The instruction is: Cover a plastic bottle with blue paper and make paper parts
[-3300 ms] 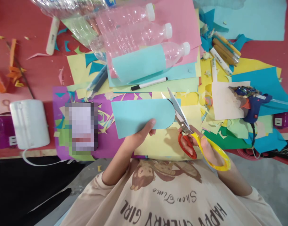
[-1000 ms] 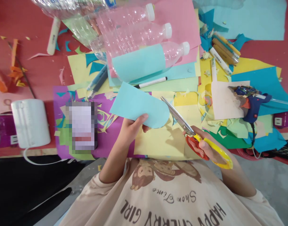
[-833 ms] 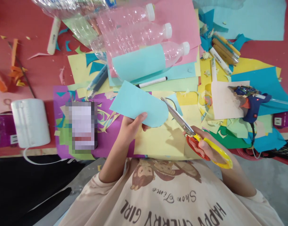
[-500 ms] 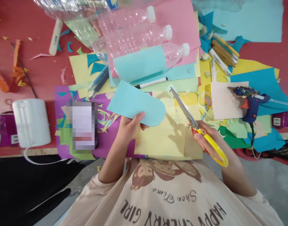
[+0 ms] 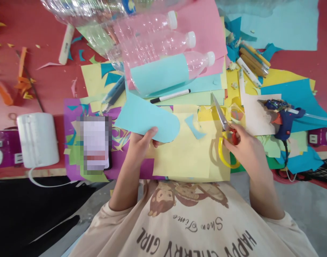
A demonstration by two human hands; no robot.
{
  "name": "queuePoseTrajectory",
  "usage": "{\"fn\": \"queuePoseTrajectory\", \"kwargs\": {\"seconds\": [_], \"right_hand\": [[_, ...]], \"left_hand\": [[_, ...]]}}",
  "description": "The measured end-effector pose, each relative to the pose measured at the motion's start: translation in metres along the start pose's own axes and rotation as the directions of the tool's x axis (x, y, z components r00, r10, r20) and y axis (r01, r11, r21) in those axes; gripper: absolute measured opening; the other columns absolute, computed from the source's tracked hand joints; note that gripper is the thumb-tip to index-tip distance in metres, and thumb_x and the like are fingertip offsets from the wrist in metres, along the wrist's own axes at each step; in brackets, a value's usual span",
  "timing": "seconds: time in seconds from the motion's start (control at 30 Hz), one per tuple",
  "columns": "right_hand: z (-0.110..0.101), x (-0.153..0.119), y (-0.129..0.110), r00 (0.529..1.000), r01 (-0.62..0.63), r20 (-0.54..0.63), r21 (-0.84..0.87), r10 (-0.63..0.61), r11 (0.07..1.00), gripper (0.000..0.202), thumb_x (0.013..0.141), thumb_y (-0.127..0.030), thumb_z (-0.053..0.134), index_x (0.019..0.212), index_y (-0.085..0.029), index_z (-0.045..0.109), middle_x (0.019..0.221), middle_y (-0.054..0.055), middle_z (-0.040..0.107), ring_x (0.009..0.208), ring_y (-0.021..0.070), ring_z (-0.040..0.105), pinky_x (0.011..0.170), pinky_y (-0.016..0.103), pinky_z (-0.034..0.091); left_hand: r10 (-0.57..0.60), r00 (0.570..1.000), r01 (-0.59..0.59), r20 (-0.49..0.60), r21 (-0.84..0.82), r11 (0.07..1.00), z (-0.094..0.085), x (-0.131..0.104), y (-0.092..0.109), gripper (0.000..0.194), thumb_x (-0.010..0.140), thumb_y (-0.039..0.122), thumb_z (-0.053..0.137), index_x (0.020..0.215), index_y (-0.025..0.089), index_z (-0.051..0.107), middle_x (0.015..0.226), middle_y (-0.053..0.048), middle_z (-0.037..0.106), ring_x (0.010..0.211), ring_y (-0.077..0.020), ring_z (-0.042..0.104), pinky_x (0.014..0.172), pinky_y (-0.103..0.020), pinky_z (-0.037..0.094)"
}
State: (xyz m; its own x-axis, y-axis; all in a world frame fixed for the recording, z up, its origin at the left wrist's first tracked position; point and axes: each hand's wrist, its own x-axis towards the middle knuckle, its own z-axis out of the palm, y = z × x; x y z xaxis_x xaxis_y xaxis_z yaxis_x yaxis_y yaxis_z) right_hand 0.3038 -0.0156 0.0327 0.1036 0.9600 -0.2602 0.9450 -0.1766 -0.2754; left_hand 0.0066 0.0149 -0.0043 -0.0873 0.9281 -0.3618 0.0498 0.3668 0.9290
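Head view: left hand (image 5: 142, 141) pinches light-blue paper piece (image 5: 149, 117) with rounded right end, thumb on top, fingers closed on its near edge; piece sits above pale yellow paper sheet (image 5: 184, 160) on red table (image 5: 53, 82). Right hand (image 5: 245, 146), fingers curled round yellow-and-red handles, grips metal scissors (image 5: 221, 116), tips pointing far. Light-blue curved paper scrap (image 5: 191, 129) between piece and scissors. Far side: clear plastic bottle (image 5: 197, 64) lying in light-blue wrap. Dark-blue glue gun (image 5: 285, 125) at right.
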Motion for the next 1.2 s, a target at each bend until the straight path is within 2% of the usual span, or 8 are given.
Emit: {"fn": "queuePoseTrajectory", "kwargs": {"seconds": [0.13,0.37,0.5,0.6,0.73,0.97,1.1,1.2], "right_hand": [[-0.004,-0.004,-0.004,0.998,0.07,0.002,-0.072,-0.07,0.995,0.053,0.086,-0.041,0.057,0.131,-0.015,0.052,0.096,0.014,0.072,0.081,0.031,0.068,0.066,0.038,0.051],[-0.025,-0.022,-0.01,0.994,0.112,0.016,-0.111,-0.11,0.988,0.052,0.094,-0.048,0.045,0.135,-0.016,0.051,0.085,0.011,0.074,0.061,0.0233,0.066,0.05,0.031,0.044],[-0.023,-0.02,-0.01,0.989,0.136,-0.072,0.112,-0.129,0.984,0.037,0.094,-0.042,0.048,0.122,-0.019,0.059,0.099,0.009,0.074,0.072,0.0207,0.069,0.061,0.031,0.052],[-0.014,-0.012,-0.012,0.978,0.207,-0.063,0.371,-0.197,0.905,0.026,0.095,-0.037,0.049,0.111,-0.023,0.063,0.105,0.007,0.072,0.083,0.0176,0.069,0.069,0.029,0.054],[0.001,-0.002,-0.02,0.948,0.229,0.008,0.681,-0.319,0.696,0.019,0.095,-0.031,0.051,0.109,-0.026,0.063,0.12,0.004,0.065,0.105,0.0154,0.065,0.083,0.028,0.055],[0.016,0.003,-0.026,0.888,0.141,0.046,0.921,-0.459,0.364,0.02,0.094,-0.022,0.054,0.107,-0.031,0.067,0.129,0.0,0.063,0.119,0.0136,0.059,0.093,0.027,0.052],[0.017,0.006,-0.025,0.856,0.194,0.005,0.924,-0.517,0.329,0.03,0.095,-0.017,0.052,0.111,-0.037,0.068,0.138,-0.004,0.057,0.127,0.0129,0.053,0.099,0.027,0.049],[0.015,0.007,-0.023,0.832,0.234,0.002,0.905,-0.555,0.354,0.036,0.096,-0.016,0.05,0.116,-0.04,0.067,0.145,-0.007,0.05,0.135,0.0139,0.045,0.107,0.03,0.043]], "left_hand": [[0.009,0.999,-0.01,0.039,0.036,0.999,-0.001,0.001,-0.002,0.021,0.075,0.031,0.061,0.062,0.019,0.05,0.047,0.004,0.051,0.038,-0.0084,0.047,0.037,-0.022,0.04],[-0.037,0.996,0.03,0.079,0.085,0.996,0.005,0.002,0.005,0.025,0.072,0.032,0.063,0.056,0.019,0.049,0.041,0.004,0.051,0.035,-0.0076,0.046,0.036,-0.02,0.04],[-0.114,0.977,0.098,0.182,0.094,0.991,0.014,-0.001,0.016,0.026,0.07,0.035,0.067,0.061,0.019,0.049,0.039,0.005,0.05,0.032,-0.0077,0.044,0.033,-0.019,0.038],[-0.238,0.908,0.2,0.344,0.143,0.969,0.02,-0.004,0.019,0.03,0.069,0.041,0.071,0.067,0.019,0.05,0.037,0.005,0.05,0.028,-0.0084,0.042,0.03,-0.02,0.035],[-0.384,0.759,0.308,0.525,0.23,0.923,0.027,-0.008,0.017,0.037,0.069,0.05,0.072,0.068,0.019,0.053,0.036,0.005,0.049,0.029,-0.0088,0.043,0.028,-0.019,0.034],[-0.502,0.518,0.389,0.693,0.331,0.859,0.031,-0.011,0.015,0.048,0.065,0.061,0.074,0.073,0.018,0.057,0.036,0.004,0.048,0.029,-0.0084,0.042,0.027,-0.019,0.032],[-0.507,0.463,0.336,0.727,0.385,0.86,0.03,-0.012,0.018,0.044,0.069,0.058,0.072,0.079,0.017,0.058,0.038,0.005,0.049,0.031,-0.0088,0.042,0.029,-0.019,0.031],[-0.482,0.479,0.257,0.733,0.408,0.876,0.033,-0.012,0.019,0.039,0.074,0.056,0.068,0.078,0.019,0.056,0.037,0.007,0.046,0.03,-0.008,0.039,0.03,-0.02,0.029]]}}
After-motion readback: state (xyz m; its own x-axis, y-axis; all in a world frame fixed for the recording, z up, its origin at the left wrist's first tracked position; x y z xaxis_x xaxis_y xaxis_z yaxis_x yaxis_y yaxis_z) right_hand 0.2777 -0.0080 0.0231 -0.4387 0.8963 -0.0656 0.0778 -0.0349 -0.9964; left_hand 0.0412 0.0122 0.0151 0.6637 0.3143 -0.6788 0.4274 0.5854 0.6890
